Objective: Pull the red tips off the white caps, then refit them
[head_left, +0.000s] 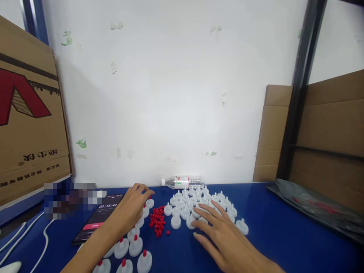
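At the far end of a group of white nozzle caps with red tips (135,246), my left hand (135,204) is bent, its fingers curled and their tips turned away from view. What it holds, if anything, is hidden. One white cap (149,203) sits just below its thumb. My right hand (217,229) is spread over the near side of a cluster of plain white nozzle caps (181,204), fingers apart; its index finger and thumb lie near one cap (190,222). Between the hands lies a pile of small red tip caps (157,220).
A clear plastic bottle (182,182) lies against the wall. On the left are a phone (98,220) showing a timer, white cables (45,239) and a large cardboard box (31,140). A grey plastic bag (315,208) lies at the right edge of the blue table (273,227).
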### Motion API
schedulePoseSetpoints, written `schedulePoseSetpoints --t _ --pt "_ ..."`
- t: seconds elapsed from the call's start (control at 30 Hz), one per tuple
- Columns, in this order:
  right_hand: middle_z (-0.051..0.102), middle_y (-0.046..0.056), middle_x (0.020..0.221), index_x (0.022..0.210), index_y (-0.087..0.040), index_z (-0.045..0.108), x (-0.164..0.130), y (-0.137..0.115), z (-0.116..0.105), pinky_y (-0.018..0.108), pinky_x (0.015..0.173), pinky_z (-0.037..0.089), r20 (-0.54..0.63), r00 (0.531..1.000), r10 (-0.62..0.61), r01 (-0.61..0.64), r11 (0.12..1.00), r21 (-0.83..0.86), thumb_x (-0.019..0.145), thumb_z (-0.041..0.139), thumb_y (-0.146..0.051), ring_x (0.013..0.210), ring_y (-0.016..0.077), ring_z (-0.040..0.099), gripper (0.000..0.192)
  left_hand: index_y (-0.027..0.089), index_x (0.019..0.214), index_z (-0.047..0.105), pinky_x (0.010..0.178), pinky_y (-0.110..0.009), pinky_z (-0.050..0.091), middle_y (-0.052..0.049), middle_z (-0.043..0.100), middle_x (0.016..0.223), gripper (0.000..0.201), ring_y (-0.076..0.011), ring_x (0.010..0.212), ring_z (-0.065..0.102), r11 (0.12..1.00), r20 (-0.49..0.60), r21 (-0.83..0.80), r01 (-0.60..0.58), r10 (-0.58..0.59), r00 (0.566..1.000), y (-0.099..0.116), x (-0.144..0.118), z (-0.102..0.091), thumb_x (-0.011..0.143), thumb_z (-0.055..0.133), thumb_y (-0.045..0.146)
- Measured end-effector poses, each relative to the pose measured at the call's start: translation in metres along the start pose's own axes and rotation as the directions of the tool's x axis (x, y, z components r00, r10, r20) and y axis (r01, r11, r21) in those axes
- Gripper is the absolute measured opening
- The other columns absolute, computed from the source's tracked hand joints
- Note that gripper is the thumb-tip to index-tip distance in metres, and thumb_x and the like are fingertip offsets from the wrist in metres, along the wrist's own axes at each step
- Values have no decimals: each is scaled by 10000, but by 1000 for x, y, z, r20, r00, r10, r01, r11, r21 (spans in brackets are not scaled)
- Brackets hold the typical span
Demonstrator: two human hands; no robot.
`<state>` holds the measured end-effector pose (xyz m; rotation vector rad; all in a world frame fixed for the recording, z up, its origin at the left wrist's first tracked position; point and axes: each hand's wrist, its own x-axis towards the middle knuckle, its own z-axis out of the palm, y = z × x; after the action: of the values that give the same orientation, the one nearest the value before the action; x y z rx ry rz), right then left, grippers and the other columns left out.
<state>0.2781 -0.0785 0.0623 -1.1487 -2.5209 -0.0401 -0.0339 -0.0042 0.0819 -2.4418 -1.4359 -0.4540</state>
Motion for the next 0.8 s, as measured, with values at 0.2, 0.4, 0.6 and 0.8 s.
schedulePoseSetpoints --t 0.2,0.4,0.6,0.8 --pt "522 79 1530 1281 -275 676 2 -9 -8 691 1201 190 109 992 -56 52 998 37 1053 509 -335 1463 352 390 289 205 981 712 945 -448 464 -79 651 1079 218 -265 1071 554 959 61 -270 -87 107 992 46 -6 -14 975 499 156" --pt "617 57 1430 1208 -277 698 0 -10 -11 618 1221 233 16 997 -71 69 994 84 1046 512 -278 1379 286 512 247 233 962 711 963 -452 429 -46 646 1063 126 -274 1096 538 938 187 -340 -70 140 972 65 -18 -5 883 672 143" --pt "639 81 1405 1339 -274 635 1 -9 -6 612 1220 217 93 991 -93 86 993 83 1048 528 -348 1388 320 499 319 192 839 689 837 -350 446 -56 660 992 168 -247 1007 569 964 204 -234 -126 176 963 70 -13 3 858 634 34" --pt "743 9 1122 1166 -243 676 1 -10 2 458 1219 230 26 990 -140 134 980 148 1022 604 -330 1129 203 662 183 197 928 634 796 -341 472 -55 664 954 188 -232 922 606 949 114 -281 -141 179 977 74 -18 -1 909 508 59"
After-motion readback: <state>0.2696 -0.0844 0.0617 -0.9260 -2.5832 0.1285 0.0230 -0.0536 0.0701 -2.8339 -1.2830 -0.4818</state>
